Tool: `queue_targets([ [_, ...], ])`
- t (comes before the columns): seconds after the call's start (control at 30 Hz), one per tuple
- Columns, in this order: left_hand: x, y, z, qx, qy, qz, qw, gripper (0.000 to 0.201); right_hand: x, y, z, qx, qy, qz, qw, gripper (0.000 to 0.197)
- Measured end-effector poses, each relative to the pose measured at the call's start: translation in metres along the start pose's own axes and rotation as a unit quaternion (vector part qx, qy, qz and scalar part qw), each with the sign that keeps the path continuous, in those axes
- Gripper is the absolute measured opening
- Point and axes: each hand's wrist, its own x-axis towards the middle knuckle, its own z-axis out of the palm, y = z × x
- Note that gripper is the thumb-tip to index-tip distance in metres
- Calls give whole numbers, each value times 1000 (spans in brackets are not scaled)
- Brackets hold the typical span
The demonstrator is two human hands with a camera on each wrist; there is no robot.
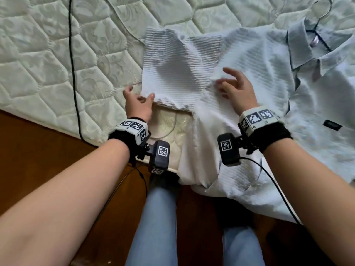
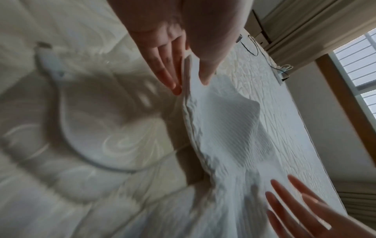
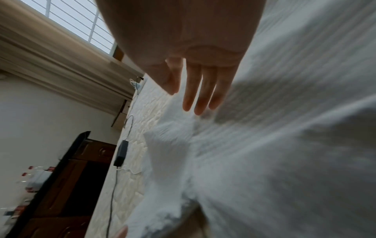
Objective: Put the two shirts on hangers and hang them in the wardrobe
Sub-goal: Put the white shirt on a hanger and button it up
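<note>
A white ribbed shirt lies crumpled on the mattress, its lower part hanging over the near edge. My left hand pinches the hem of its sleeve between thumb and fingers; the left wrist view shows the fabric edge caught in that pinch. My right hand hovers with fingers spread just over the shirt's body, holding nothing. A pale blue polo shirt lies to the right with a thin wire hanger through its collar.
A black cable runs across the mattress on the left and drops to the wooden floor. A power adapter rests on the bed's far side. A dark wooden cabinet stands beyond it. My legs stand against the bed edge.
</note>
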Motion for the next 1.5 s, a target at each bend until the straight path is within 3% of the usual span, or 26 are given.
queue_targets([
  [0.07,-17,-10,6,-9,-2,-42,999,70,-16,19,-18,-4,50,25,998,35],
  [0.17,-51,-26,19,24,-24,-85,996,45,-46,45,-48,-14,76,62,995,32],
  [0.27,-90,-41,40,143,-135,-59,979,27,-77,69,-76,-25,101,95,990,26],
  [0.33,-112,-53,56,211,-188,-65,957,31,-96,84,-96,-23,136,117,984,26],
  [0.4,-127,-62,66,248,-198,-84,945,39,-114,101,-115,-31,163,147,975,26],
  [0.57,-154,-71,85,307,-167,-85,933,40,-162,161,-169,-101,237,224,940,23],
  [0.77,-170,-76,98,354,-108,-42,928,29,-208,211,-224,-181,332,336,863,29],
  [0.9,-179,-76,97,356,-61,-60,930,31,-226,230,-241,-189,423,366,807,38],
  [1.0,-187,-76,83,323,-8,-81,943,27,-233,231,-247,-213,408,427,779,43],
  [1.07,-186,-75,68,288,30,-74,954,8,-235,229,-253,-218,368,457,780,42],
  [1.2,-183,-78,43,245,54,-16,968,7,-243,232,-262,-242,278,423,828,40],
  [1.27,-182,-83,40,246,32,21,969,13,-248,234,-259,-226,309,399,833,39],
  [1.37,-182,-92,39,260,-44,26,964,46,-259,230,-252,-186,376,357,834,37],
  [1.5,-176,-103,23,240,-112,32,964,48,-280,232,-243,-107,408,291,859,42],
])
